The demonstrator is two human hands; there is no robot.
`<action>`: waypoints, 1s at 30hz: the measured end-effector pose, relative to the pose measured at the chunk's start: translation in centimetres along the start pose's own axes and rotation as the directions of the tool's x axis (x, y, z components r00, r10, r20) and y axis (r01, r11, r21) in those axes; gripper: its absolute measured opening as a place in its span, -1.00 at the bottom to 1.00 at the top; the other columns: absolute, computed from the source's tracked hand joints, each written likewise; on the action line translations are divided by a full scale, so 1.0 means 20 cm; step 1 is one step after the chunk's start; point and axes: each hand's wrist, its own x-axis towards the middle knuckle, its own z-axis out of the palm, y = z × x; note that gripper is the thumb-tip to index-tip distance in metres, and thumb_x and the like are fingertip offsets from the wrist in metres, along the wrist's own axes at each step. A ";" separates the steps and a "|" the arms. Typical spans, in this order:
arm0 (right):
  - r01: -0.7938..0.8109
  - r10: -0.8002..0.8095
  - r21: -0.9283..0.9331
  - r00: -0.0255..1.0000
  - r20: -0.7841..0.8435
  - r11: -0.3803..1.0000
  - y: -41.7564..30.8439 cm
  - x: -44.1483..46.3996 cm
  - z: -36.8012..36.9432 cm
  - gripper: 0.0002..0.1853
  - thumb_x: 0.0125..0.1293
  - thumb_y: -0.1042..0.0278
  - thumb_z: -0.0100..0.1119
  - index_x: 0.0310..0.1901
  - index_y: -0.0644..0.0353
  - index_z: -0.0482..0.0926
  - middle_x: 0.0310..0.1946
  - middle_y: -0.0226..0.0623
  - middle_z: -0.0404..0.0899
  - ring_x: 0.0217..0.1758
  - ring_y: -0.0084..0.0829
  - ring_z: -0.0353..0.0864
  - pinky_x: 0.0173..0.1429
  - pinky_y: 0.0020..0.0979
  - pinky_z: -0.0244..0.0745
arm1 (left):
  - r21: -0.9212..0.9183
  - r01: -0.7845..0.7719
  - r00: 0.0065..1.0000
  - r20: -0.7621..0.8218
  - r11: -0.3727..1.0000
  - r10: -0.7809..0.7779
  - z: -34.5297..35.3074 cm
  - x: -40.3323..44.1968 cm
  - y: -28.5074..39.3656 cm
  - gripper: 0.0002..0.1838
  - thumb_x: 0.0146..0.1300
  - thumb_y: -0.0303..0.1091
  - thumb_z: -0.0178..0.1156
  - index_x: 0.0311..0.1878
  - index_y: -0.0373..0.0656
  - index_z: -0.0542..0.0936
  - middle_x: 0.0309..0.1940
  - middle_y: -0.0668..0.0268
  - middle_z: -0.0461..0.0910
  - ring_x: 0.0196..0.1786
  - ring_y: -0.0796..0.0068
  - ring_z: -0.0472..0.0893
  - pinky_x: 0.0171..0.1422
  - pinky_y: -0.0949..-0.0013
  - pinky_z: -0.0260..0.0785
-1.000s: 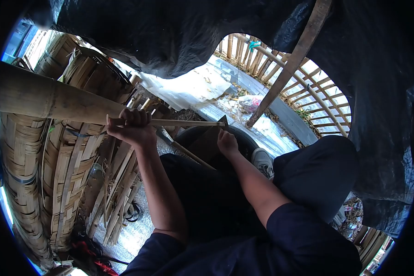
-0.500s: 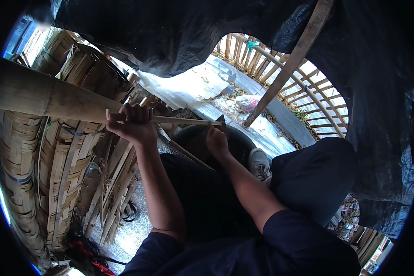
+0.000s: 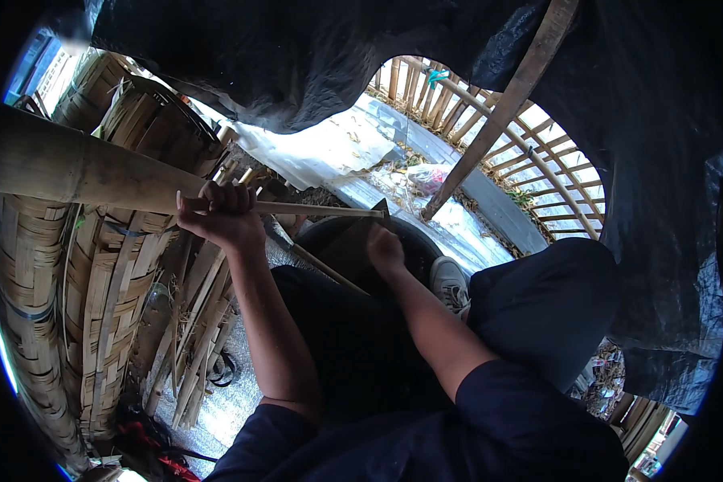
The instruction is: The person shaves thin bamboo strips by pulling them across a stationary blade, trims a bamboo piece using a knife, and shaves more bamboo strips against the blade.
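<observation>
My left hand (image 3: 231, 215) is closed round a thin wooden stick (image 3: 321, 210), which runs right from the fist. Its far end lies at a dark pointed piece (image 3: 382, 209) above a round black tub (image 3: 422, 239). Just below that end is my right hand (image 3: 386, 247), its fingers curled and slightly blurred; what they hold, if anything, is hidden. A brownish flat piece (image 3: 349, 247) lies across the tub, left of my right hand. Another thin rod (image 3: 325, 267) slants down beside my left forearm. Behind my left hand a thick bamboo pole (image 3: 88, 169) comes in from the left.
Woven bamboo baskets (image 3: 32, 297) stand at the left, with split bamboo strips (image 3: 197, 345) beside them. Black sheeting (image 3: 297, 56) hangs above. A slanting wooden post (image 3: 498, 120) stands before a bamboo fence (image 3: 554, 161). My shoe (image 3: 448, 281) is beside the tub.
My right hand has moved left from where it was a second ago, and slightly down since the half-second frame. My left hand and the stick have shifted slightly left.
</observation>
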 end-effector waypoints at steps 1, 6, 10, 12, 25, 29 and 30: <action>0.001 -0.001 0.002 1.000 -0.004 1.000 0.04 0.01 -0.02 -0.48 0.43 0.13 -0.26 -0.44 0.34 0.60 -0.42 0.23 0.57 -0.27 0.08 0.63 -0.11 0.00 0.54 | -0.031 0.018 1.000 0.019 0.999 -0.017 -0.01 0.00 0.00 -0.37 0.18 0.36 -0.23 -0.72 0.02 0.04 -0.81 0.49 -0.11 -0.69 0.58 -0.17 -0.58 0.38 -0.33; -0.030 0.024 0.099 0.998 0.059 0.995 -0.19 0.03 -0.07 -0.49 0.43 0.09 -0.25 -0.39 0.35 0.59 -0.42 0.26 0.56 -0.27 0.10 0.63 -0.11 0.02 0.54 | -0.020 0.015 0.998 0.053 1.000 -0.014 0.00 -0.01 0.00 -0.36 0.18 0.36 -0.23 -0.72 0.01 0.05 -0.81 0.49 -0.10 -0.69 0.58 -0.16 -0.57 0.39 -0.33; 0.085 -0.087 0.037 0.996 0.036 0.996 0.03 0.04 -0.09 -0.47 0.43 0.08 -0.26 -0.38 0.36 0.59 -0.42 0.26 0.56 -0.27 0.11 0.62 -0.07 0.02 0.53 | -0.073 0.070 0.982 0.182 0.995 -0.056 -0.04 -0.01 0.00 -0.37 0.16 0.35 -0.21 -0.71 0.01 0.06 -0.81 0.49 -0.10 -0.69 0.57 -0.16 -0.57 0.38 -0.31; -0.145 0.143 0.010 0.985 0.091 0.989 0.21 0.07 -0.07 -0.48 0.43 0.10 -0.26 -0.43 0.35 0.57 -0.46 0.23 0.56 -0.31 0.12 0.61 -0.09 0.02 0.53 | -0.113 0.118 0.951 0.300 0.987 -0.079 -0.06 0.00 0.00 -0.38 0.16 0.35 -0.21 -0.70 0.00 0.05 -0.81 0.49 -0.11 -0.68 0.57 -0.16 -0.56 0.38 -0.30; -0.126 0.137 -0.087 0.981 0.135 0.988 0.10 0.09 0.01 -0.44 0.45 0.06 -0.35 -0.38 0.32 0.59 -0.28 0.17 0.61 -0.25 0.08 0.64 -0.04 -0.01 0.53 | -0.102 0.127 0.826 0.561 0.987 -0.048 -0.10 0.01 0.00 -0.38 0.19 0.32 -0.27 -0.69 -0.03 0.05 -0.81 0.47 -0.11 -0.70 0.56 -0.14 -0.57 0.36 -0.26; 0.054 -0.049 -0.038 0.990 0.131 0.998 -0.09 0.03 -0.08 -0.44 0.45 0.04 -0.36 -0.26 0.32 0.60 -0.18 0.14 0.60 -0.10 0.05 0.62 0.02 -0.04 0.52 | -0.125 0.141 0.893 0.445 0.982 -0.072 -0.07 -0.01 0.00 -0.37 0.20 0.32 -0.26 -0.70 -0.03 0.04 -0.81 0.46 -0.11 -0.70 0.56 -0.15 -0.57 0.36 -0.27; 0.111 -0.093 -0.114 0.983 0.156 0.987 -0.05 0.03 -0.09 -0.45 0.45 0.04 -0.36 -0.22 0.31 0.60 -0.16 0.15 0.59 -0.08 0.04 0.62 0.03 -0.05 0.52 | -0.124 0.142 0.892 0.446 0.982 -0.073 -0.09 -0.01 0.00 -0.37 0.20 0.32 -0.26 -0.70 -0.03 0.04 -0.81 0.46 -0.11 -0.70 0.56 -0.15 -0.57 0.36 -0.27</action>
